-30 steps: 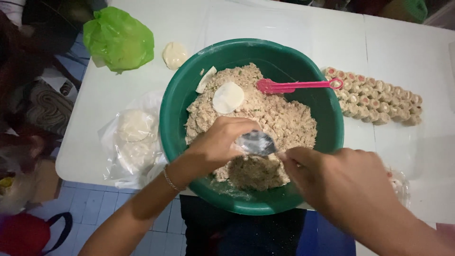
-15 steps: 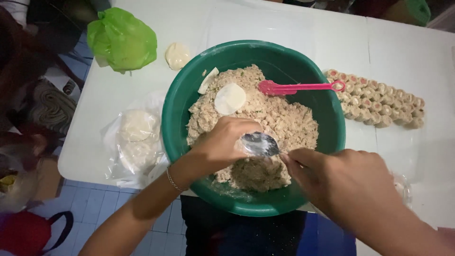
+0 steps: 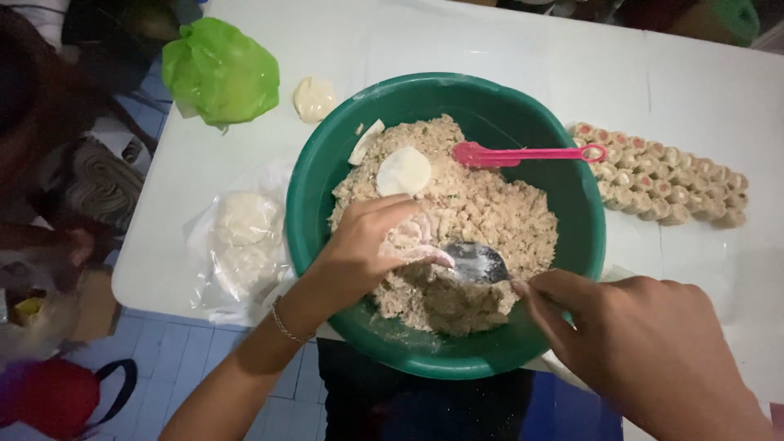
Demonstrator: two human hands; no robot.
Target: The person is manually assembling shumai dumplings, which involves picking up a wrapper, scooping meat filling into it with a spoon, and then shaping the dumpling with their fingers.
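Leaning over the green basin (image 3: pixel 327 175), the person has both hands down in it, and a fair bit is hard to read from where I stand. The right hand (image 3: pixel 645 343) runs off the bottom corner, its fingers (image 3: pixel 543 294) pinched together on the handle of a metal spoon (image 3: pixel 478 261); the handle itself is hidden under them, and only the floury bowl of the spoon shows. The left hand (image 3: pixel 367 245) is cupped, fingers curled round a small pale wrapper (image 3: pixel 412 237) that lies against the fingertips. How much of the wrapper is filled I cannot make out, since it is smeared and partly covered by the thumb.

The spoon's bowl sits just beside the left fingertips, touching or nearly touching the wrapper, and rests on the minced filling (image 3: pixel 482 208) heaped in the basin. Beyond the left fingers, on top of the filling, lies a round white wrapper (image 3: pixel 403 171). Farther off, past the right fingers, a pink spatula (image 3: pixel 523 153) rests across the basin's far rim.

Out on the white tabletop (image 3: pixel 506 45), well beyond the right fingers, stand rows of finished dumplings (image 3: pixel 665 175). To the outside of the left hand lies a clear bag of wrappers (image 3: pixel 237 237), with a green plastic bag (image 3: pixel 220 72) farther away.
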